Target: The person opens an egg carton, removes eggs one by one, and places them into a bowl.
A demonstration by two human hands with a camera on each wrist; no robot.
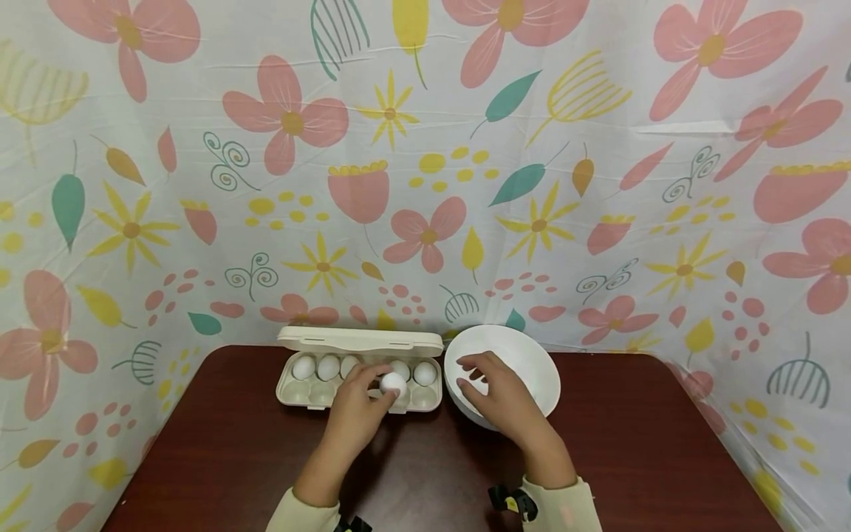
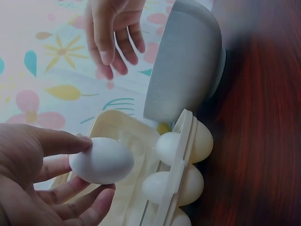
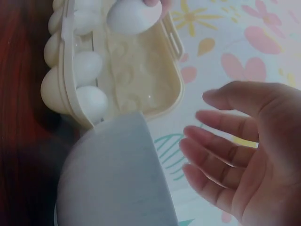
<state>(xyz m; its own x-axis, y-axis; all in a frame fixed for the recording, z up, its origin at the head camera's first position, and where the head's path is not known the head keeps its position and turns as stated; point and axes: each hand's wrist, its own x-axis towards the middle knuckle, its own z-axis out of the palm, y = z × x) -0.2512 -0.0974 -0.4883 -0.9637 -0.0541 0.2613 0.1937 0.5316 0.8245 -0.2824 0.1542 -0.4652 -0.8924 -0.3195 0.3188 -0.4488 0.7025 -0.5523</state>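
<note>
My left hand (image 1: pixel 357 408) pinches a white egg (image 1: pixel 394 385) between thumb and fingers, raised over the front of the egg carton (image 1: pixel 359 341). In the left wrist view the held egg (image 2: pixel 102 161) shows whole, the thumb lying along its top and the fingertips below. The carton stands with its lid up; several white eggs (image 1: pixel 329 367) sit in its back row, partly hidden by the left hand. Over the white bowl (image 1: pixel 547 377) hovers my right hand (image 1: pixel 508 399), its fingers loosely bent and holding nothing. The right wrist view shows those fingers (image 3: pixel 225 155) spread apart beside the bowl's rim.
The bowl stands close against the carton's right end. Both are on a dark red-brown table (image 1: pixel 638 443), near its back edge. Behind the table hangs a flower-patterned cloth (image 1: pixel 425 170), which also runs along both sides.
</note>
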